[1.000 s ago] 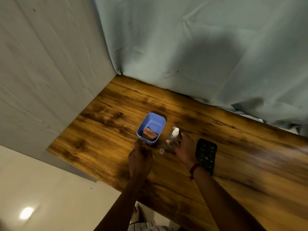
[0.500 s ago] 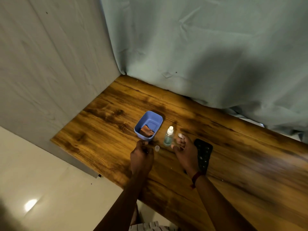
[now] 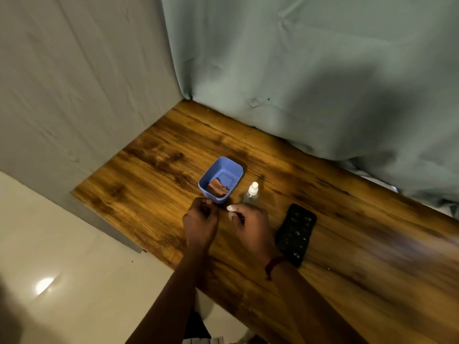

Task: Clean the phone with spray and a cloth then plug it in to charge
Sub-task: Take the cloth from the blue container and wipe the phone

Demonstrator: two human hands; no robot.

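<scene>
A black phone (image 3: 295,234) lies flat on the wooden table (image 3: 154,170), its face dotted with droplets. A small clear spray bottle (image 3: 251,193) with a white nozzle stands upright, free of both hands. A blue tub (image 3: 232,170) holds a folded brown cloth (image 3: 218,190). My left hand (image 3: 201,223) is a loose fist just in front of the tub, with nothing visible in it. My right hand (image 3: 249,225) hovers between bottle and phone, fingers curled. A small pale spot shows at its fingertips. I cannot tell whether it is the bottle's cap or a nail.
A grey-green curtain (image 3: 310,83) hangs along the table's far edge. A pale wall panel (image 3: 74,95) closes the left side. The table's near-left edge drops to a glossy light floor (image 3: 62,281). No charger or cable is in view.
My right hand has let go of the spray bottle and drawn back toward me. The small cap seen lying on the table between my hands is now hidden at the right fingertips.
</scene>
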